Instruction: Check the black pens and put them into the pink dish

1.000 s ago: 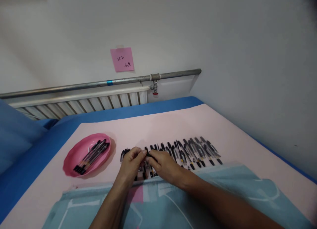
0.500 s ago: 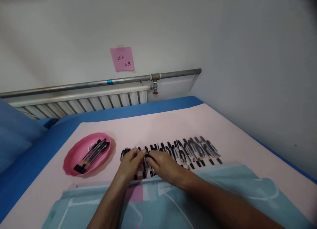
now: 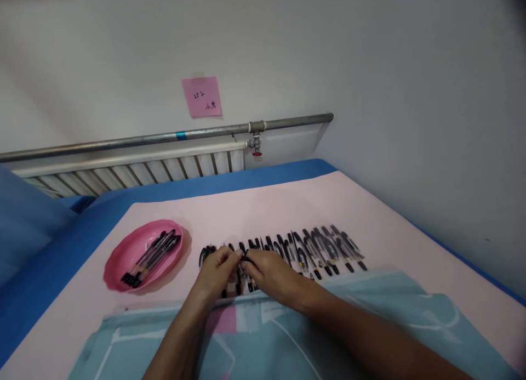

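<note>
Head view: left hand [image 3: 217, 270] and right hand [image 3: 269, 274] both pinch one black pen [image 3: 244, 257] at the left end of the pen row [image 3: 312, 247]. Fingers hide most of it. Against 0.5 s earlier, hands and pen are unchanged, with the pink dish [image 3: 123, 248] as before.

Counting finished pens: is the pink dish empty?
Not empty: the pink dish holds several black pens.

Open lane over the bare pink mat [image 3: 263, 207] behind the pen row [image 3: 320, 247]. The gap between the pink dish [image 3: 123, 249] and the row's left end is passable. Left hand [image 3: 217, 269] and right hand [image 3: 273, 274] block the row's left part. The wall [image 3: 431, 149] crowds the right edge; clearance there is hard to judge.
</note>
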Tool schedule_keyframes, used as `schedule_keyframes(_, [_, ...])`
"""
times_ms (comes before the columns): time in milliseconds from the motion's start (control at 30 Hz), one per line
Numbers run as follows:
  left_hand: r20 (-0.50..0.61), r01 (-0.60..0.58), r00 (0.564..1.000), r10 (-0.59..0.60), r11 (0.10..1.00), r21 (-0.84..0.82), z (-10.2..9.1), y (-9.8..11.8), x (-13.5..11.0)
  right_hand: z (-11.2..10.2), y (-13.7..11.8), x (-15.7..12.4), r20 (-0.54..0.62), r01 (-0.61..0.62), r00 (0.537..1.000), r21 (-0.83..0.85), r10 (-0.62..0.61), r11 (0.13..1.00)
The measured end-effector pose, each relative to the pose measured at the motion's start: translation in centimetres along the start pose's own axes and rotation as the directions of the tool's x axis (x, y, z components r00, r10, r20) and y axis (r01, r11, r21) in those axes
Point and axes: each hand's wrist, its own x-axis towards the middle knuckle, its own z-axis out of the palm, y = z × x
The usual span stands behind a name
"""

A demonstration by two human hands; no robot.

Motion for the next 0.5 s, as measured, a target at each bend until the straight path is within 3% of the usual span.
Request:
schedule_keyframes(100, [0.003,-0.020,1.000,0.020,0.999,0.027,0.05,0.13,0.01,0.03,0.11,0.00,0.016,0.006,1.000,0.006,-0.006,1.000])
schedule_keyframes(267, [0.021,-0.010,1.000,0.012,0.995,-0.100,-0.16,0.53,-0.11,-0.13,0.02,0.10,0.007,-0.025,1.000,0.008,0.025,1.000])
schedule_keyframes(367, [0.012,0.019,1.000,-0.019,0.998,-0.055,-0.09,0.20,0.01,-0.27,-0.30,0.04,0.010,-0.001,1.000,0.042,0.001,0.999])
schedule_keyframes(500, [0.006,-0.023,1.000,0.023,1.000,0.004,-0.07,0.18,0.04,-0.28,-0.47,-0.04,0.028,0.008,1.000,0.084,-0.010,0.996])
